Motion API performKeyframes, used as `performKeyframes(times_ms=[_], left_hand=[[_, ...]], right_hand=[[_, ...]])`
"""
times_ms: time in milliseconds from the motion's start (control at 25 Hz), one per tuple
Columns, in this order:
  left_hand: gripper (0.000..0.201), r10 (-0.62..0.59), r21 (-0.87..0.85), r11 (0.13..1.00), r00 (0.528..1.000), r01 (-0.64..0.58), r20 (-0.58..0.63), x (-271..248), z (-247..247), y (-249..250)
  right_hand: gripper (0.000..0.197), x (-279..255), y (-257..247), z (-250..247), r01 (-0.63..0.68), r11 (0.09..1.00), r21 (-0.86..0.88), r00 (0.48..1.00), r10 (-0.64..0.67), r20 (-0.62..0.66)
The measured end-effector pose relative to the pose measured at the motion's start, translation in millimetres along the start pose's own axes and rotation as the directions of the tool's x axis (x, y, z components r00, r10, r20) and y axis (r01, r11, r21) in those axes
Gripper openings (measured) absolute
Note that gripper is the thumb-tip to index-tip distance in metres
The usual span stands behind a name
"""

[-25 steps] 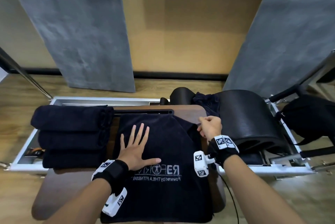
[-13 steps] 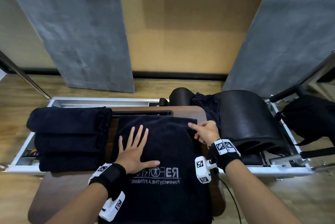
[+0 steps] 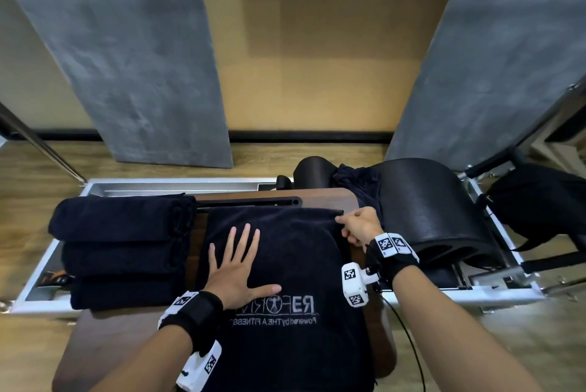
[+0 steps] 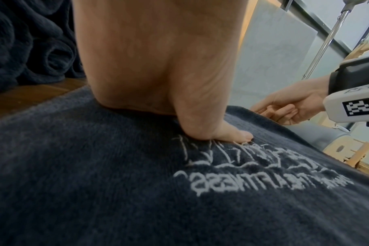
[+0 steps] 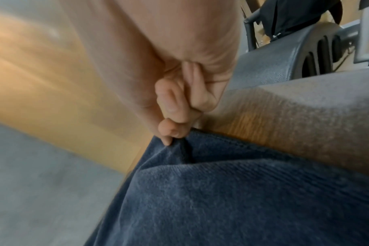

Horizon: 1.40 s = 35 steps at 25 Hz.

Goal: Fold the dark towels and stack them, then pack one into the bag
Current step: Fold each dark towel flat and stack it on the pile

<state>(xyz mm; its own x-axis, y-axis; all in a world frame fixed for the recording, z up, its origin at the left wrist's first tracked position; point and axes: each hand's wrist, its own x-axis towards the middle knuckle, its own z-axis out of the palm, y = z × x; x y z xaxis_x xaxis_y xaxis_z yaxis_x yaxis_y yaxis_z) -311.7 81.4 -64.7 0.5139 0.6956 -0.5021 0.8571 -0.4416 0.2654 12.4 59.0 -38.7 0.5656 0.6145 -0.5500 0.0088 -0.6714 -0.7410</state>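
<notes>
The dark towel [image 3: 285,271] lies spread on the brown table [image 3: 104,337], its near end cut off at 6 o'clock and its mirrored lettering partly under the left hand [image 3: 236,268], which presses flat, fingers spread. At 1 o'clock the right hand [image 3: 360,226] pinches its far corner. At 10 o'clock sit the folded towels [image 3: 123,249]; at 2 o'clock, half hidden, the black bag [image 3: 539,201].
</notes>
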Motion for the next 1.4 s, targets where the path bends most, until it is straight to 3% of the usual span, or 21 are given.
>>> performKeyframes(times_ms=[120,280,400,520,720,800,880,960,1040,1120,1280,1400], left_hand=[[0.137,-0.003,0.008,1.000,1.000,0.004,-0.013,0.8,2.4,0.5],[0.134,0.009,0.017,1.000,0.999,-0.008,-0.037,-2.9,0.5,2.6],[0.122,0.016,0.016,1.000,0.991,-0.014,-0.132,-16.2,2.1,5.3],[0.092,0.037,0.015,0.999,0.962,-0.034,-0.272,-40.4,18.3,5.8],[0.053,0.139,-0.051,0.981,0.857,-0.189,-0.496,-102.0,60.7,-4.2],[0.051,0.183,-0.029,0.970,0.806,-0.240,-0.562,-128.8,79.0,-11.5],[0.061,0.177,-0.033,0.971,0.804,-0.237,-0.568,-154.3,93.3,-18.6],[0.073,0.163,-0.047,0.974,0.832,-0.221,-0.530,-173.0,102.5,-26.6],[0.076,0.173,-0.029,0.977,0.865,-0.211,-0.470,-188.2,107.6,-32.5],[0.060,0.197,-0.020,0.973,0.864,-0.232,-0.464,-197.3,108.2,-36.2],[0.036,0.156,-0.106,0.964,0.842,-0.244,-0.516,-203.3,102.4,-38.7],[0.029,0.131,-0.144,0.958,0.825,-0.249,-0.550,-201.7,98.0,-38.7]], right_hand=[[0.006,0.0,-6.2,-6.0,0.078,0.978,0.191,0.990,-0.054,-0.131],[0.006,-15.3,3.3,-3.8,0.103,0.971,0.218,0.991,-0.118,0.060],[0.009,-32.9,19.5,-0.3,0.175,0.947,0.269,0.984,-0.175,-0.024],[0.013,-63.4,39.8,-1.9,0.345,0.931,0.118,0.937,-0.335,-0.096],[0.021,-150.5,92.9,-3.8,0.565,0.811,-0.153,0.825,-0.560,0.079],[0.019,-181.9,120.1,-4.1,0.637,0.739,-0.219,0.771,-0.617,0.159],[0.032,-205.8,146.8,-4.8,0.699,0.642,-0.314,0.714,-0.645,0.273],[0.062,-219.1,169.4,-4.8,0.744,0.532,-0.405,0.669,-0.606,0.431],[0.079,-223.1,189.3,-4.1,0.776,0.377,-0.506,0.624,-0.578,0.526],[0.070,-225.3,198.8,-4.8,0.785,0.321,-0.530,0.597,-0.620,0.509],[0.044,-227.8,201.3,-11.9,0.804,0.390,-0.448,0.573,-0.711,0.409],[0.071,-229.8,207.2,-11.5,0.774,0.234,-0.589,0.584,-0.625,0.519]])
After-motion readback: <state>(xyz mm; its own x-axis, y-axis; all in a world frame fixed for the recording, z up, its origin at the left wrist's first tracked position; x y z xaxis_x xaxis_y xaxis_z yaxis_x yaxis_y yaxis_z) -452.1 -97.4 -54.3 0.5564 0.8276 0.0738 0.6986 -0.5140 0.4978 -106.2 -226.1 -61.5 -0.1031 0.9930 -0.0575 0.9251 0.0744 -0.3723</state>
